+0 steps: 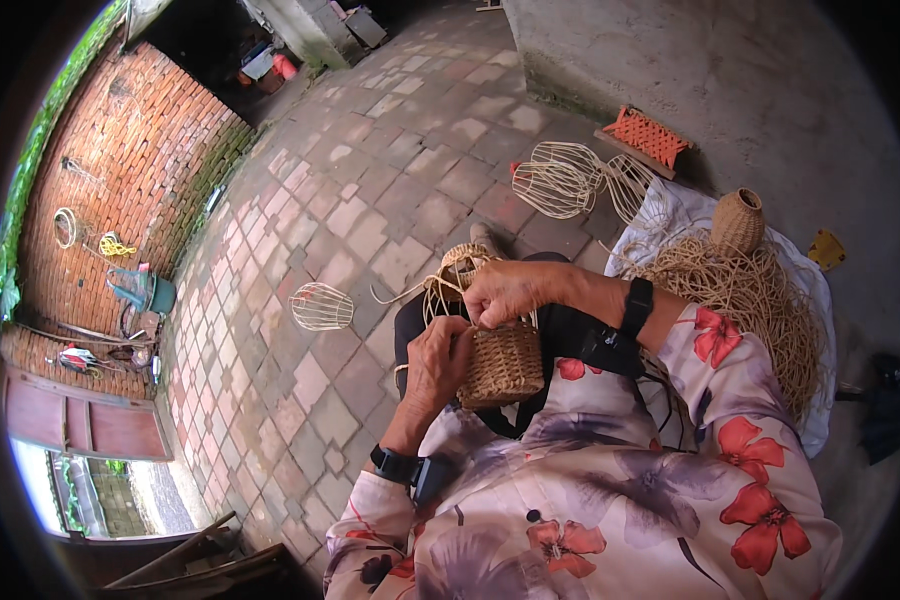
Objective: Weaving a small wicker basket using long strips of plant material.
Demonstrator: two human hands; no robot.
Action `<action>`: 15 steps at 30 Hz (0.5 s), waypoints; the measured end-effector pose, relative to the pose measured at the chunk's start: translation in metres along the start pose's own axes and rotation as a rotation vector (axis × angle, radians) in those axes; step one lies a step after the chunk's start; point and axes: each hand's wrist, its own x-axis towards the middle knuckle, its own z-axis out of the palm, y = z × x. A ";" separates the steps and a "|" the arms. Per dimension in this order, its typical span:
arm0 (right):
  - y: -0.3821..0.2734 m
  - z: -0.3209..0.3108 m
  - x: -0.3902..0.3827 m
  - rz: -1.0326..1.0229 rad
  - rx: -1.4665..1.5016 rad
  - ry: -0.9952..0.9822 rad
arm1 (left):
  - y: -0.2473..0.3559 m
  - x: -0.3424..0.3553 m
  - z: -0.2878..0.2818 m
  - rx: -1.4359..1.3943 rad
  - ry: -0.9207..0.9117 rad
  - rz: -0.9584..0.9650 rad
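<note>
A partly woven basket (502,366) of tan cord rests on my lap, its closely woven end toward me. Bare pale ribs (438,300) show beyond the weave, and another woven section (464,259) sits at the far end. My left hand (435,362) is closed on the basket's left side, thumb and fingers at the weave's edge. From the right, my right hand (505,293) reaches over the ribs and pinches at that same edge. Its fingertips hide whatever strand lies between them. A loose strand (395,298) curls out to the left.
On the paving left of my knees lies a small rib frame (321,306). Larger rib frames (560,180) lie ahead to the right, near an orange woven stool (647,138). At my right, a white sheet (818,300) bears a heap of cord (735,300) and a woven vase-shaped piece (738,222).
</note>
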 end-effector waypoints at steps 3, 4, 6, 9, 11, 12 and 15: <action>-0.007 -0.001 -0.002 0.013 0.007 -0.014 | -0.001 -0.001 -0.001 -0.001 -0.004 0.006; -0.011 -0.002 -0.003 0.088 0.036 -0.035 | -0.001 -0.001 -0.001 -0.006 -0.009 0.002; -0.013 -0.002 0.000 0.117 -0.004 -0.045 | -0.001 -0.001 0.000 -0.003 -0.006 0.005; -0.006 -0.003 0.005 0.177 0.028 -0.131 | -0.002 -0.001 0.000 0.002 0.001 0.014; -0.001 -0.002 0.007 0.210 0.100 -0.206 | -0.002 -0.002 0.001 0.001 0.003 0.021; 0.000 -0.001 0.007 0.193 0.087 -0.182 | -0.002 -0.002 0.001 0.001 0.000 0.021; -0.003 0.003 0.006 0.179 0.066 -0.123 | -0.002 -0.002 0.000 0.002 -0.003 0.016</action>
